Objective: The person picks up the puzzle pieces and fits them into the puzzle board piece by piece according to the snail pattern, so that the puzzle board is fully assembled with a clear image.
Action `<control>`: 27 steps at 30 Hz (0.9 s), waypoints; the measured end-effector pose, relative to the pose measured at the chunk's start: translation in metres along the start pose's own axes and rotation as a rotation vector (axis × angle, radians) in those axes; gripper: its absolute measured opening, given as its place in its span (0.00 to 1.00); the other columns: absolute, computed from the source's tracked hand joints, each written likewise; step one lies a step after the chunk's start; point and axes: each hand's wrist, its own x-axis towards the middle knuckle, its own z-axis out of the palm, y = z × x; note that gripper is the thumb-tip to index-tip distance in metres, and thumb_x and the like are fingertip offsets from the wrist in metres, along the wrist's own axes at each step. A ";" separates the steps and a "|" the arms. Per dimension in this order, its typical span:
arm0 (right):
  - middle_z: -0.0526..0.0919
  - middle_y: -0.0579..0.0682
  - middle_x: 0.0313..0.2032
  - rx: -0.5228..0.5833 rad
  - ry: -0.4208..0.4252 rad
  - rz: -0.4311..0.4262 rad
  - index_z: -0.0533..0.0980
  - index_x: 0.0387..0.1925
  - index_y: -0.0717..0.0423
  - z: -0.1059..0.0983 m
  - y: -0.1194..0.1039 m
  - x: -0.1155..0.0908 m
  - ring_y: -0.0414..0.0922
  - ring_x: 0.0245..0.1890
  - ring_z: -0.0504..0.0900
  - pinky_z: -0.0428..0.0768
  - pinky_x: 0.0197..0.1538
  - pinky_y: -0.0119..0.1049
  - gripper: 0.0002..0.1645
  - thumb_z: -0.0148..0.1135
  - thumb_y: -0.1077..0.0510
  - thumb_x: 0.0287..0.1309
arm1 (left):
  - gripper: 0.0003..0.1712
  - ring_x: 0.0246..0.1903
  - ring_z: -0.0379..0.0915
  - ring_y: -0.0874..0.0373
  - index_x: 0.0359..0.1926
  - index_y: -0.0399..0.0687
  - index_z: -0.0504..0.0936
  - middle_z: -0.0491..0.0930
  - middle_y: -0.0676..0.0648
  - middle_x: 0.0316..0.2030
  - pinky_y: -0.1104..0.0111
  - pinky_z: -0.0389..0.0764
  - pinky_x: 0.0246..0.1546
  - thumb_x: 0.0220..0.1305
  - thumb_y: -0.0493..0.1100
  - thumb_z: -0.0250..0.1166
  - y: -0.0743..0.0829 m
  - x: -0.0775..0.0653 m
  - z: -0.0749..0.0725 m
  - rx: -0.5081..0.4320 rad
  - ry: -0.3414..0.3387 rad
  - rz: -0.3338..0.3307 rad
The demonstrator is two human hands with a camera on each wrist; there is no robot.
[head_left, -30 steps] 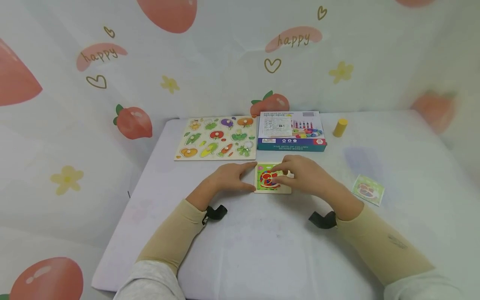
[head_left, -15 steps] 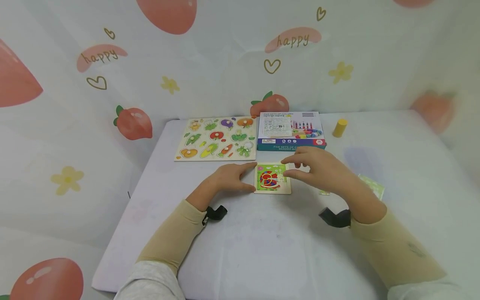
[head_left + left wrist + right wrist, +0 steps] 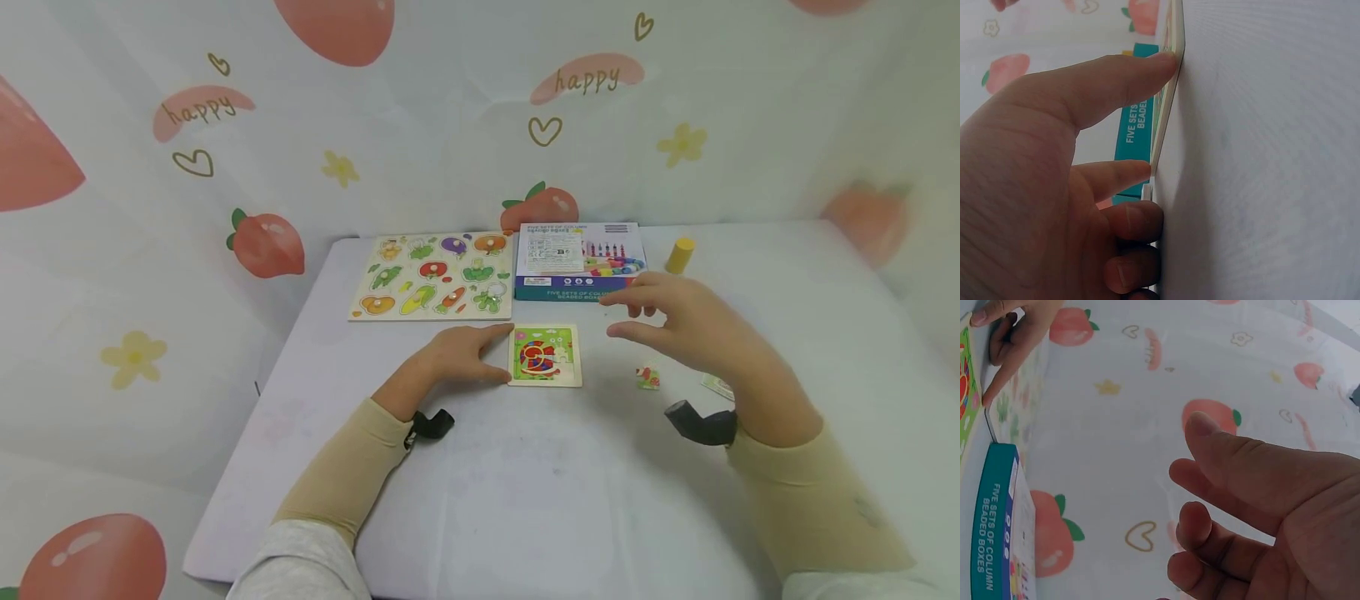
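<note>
A small wooden jigsaw puzzle board (image 3: 567, 381) with a red and blue snail picture lies flat on the table. A pale gap shows at the right of its picture. My left hand (image 3: 453, 358) holds the board at its left side, thumb on the near corner and index finger on the far corner. In the left wrist view that thumb (image 3: 1129, 75) rests on the board's edge. My right hand (image 3: 686, 325) hovers right of the board, thumb and fingers apart, nothing between them. A loose puzzle piece (image 3: 648, 379) lies on the table, left of the right wrist.
Behind the board stand a vegetable peg puzzle (image 3: 431, 279) and a bead set box (image 3: 581, 262). A yellow cylinder (image 3: 680, 256) is at the back right. A picture card (image 3: 718, 386) lies partly hidden behind the right wrist.
My right hand has drawn back from the puzzle board to the right, its fingers spreading. The loose piece has come into view. My left hand has stayed on the board.
</note>
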 end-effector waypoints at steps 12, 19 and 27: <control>0.77 0.44 0.36 -0.003 0.009 0.008 0.82 0.60 0.51 -0.014 0.024 -0.011 0.46 0.43 0.75 0.75 0.42 0.43 0.26 0.75 0.53 0.60 | 0.53 0.64 0.68 0.51 0.81 0.66 0.58 0.70 0.47 0.71 0.51 0.65 0.67 0.58 0.69 0.68 0.000 -0.001 -0.002 -0.007 -0.006 0.004; 0.77 0.44 0.35 0.021 -0.037 0.069 0.83 0.57 0.50 -0.018 0.037 -0.014 0.47 0.43 0.74 0.74 0.45 0.43 0.24 0.76 0.54 0.59 | 0.53 0.62 0.70 0.52 0.80 0.66 0.58 0.71 0.47 0.70 0.52 0.67 0.66 0.58 0.69 0.68 -0.001 0.000 -0.003 0.005 -0.005 0.012; 0.76 0.49 0.36 0.155 -0.266 0.224 0.84 0.53 0.52 -0.009 0.065 -0.007 0.48 0.39 0.73 0.74 0.38 0.38 0.18 0.74 0.54 0.62 | 0.53 0.62 0.70 0.51 0.81 0.65 0.58 0.71 0.46 0.70 0.52 0.67 0.65 0.58 0.70 0.68 -0.001 0.001 -0.002 0.000 -0.015 0.015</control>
